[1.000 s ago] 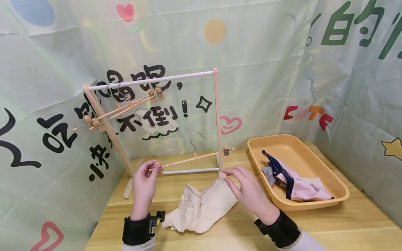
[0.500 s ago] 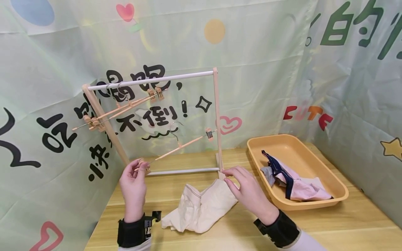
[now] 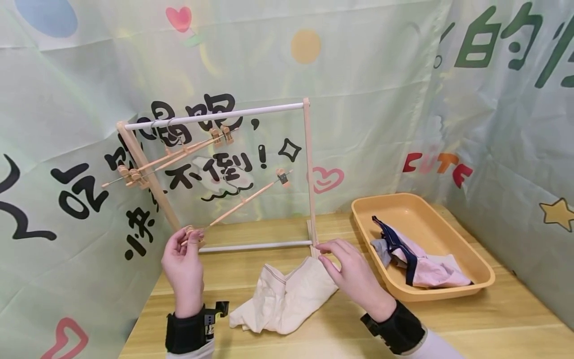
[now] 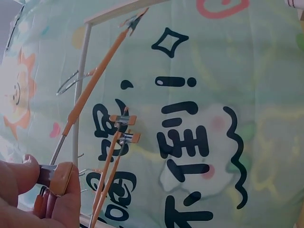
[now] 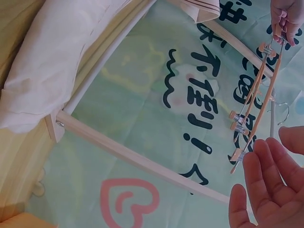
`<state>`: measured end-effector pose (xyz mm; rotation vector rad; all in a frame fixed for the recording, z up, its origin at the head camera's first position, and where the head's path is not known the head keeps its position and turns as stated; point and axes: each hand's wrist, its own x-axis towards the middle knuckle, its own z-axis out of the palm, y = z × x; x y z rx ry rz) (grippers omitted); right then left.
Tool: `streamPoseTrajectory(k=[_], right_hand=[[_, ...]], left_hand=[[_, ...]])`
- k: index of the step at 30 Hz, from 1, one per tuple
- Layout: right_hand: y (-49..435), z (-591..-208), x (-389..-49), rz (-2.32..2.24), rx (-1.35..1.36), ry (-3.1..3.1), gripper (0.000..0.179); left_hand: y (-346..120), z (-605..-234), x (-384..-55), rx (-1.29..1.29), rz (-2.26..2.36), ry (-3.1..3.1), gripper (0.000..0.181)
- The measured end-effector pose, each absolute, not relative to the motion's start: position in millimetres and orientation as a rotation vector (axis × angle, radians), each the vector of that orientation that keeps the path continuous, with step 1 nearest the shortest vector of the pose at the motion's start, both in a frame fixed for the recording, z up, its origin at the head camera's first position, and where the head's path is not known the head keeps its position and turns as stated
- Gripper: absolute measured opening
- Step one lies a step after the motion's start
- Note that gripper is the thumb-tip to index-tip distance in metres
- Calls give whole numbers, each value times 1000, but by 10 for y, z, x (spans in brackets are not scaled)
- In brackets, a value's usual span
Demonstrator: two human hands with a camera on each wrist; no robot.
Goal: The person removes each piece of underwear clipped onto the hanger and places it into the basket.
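Observation:
My left hand (image 3: 184, 264) pinches the clip (image 4: 61, 178) at the near end of a small clip hanger (image 3: 242, 201). The hanger slants up to the right, with its other clip (image 3: 281, 177) high and holding nothing. Its metal hook (image 4: 69, 81) shows in the left wrist view. My right hand (image 3: 354, 274) has its fingers loosely extended beside the rack's right foot, holding nothing. Partly below that hand lies a crumpled cream garment (image 3: 287, 301) on the wooden table.
Behind the hands stands a small clothes rack with a white top rail (image 3: 251, 110). Two clip hangers (image 3: 179, 152) hang at its left side. To the right, a yellow tray (image 3: 426, 207) contains a pink and navy garment (image 3: 437, 269). Printed cloth walls (image 3: 381, 89) enclose the table.
My left hand has moved left with the hanger, whose far end has swung up and left, clear of the rack's right post. My right hand and the cream garment stay in place.

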<state>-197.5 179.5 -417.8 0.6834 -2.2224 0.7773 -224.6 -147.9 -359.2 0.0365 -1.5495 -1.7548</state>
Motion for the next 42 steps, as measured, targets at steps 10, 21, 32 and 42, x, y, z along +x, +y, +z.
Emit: streamPoseTrajectory(k=[10,21,32,42], right_hand=[[1786,-4186,-1984,777,688,-2215,22],[1782,-4169,-1967,783,669,-2271,22],[1780,-4162,-1956,767,680,-2286,21],[1776,-4178,-1962,759,666,-2310,20]], left_hand=[[-1511,-3439,-2253,10,-1766,-1422,33],[-1622,-3234,-2308,-9,-1759,-1277,34],[-1704,-3005,-2374,-12,-1722,-1242,33],[-1727,-2761,-2467,29,-1653,-1316,33]])
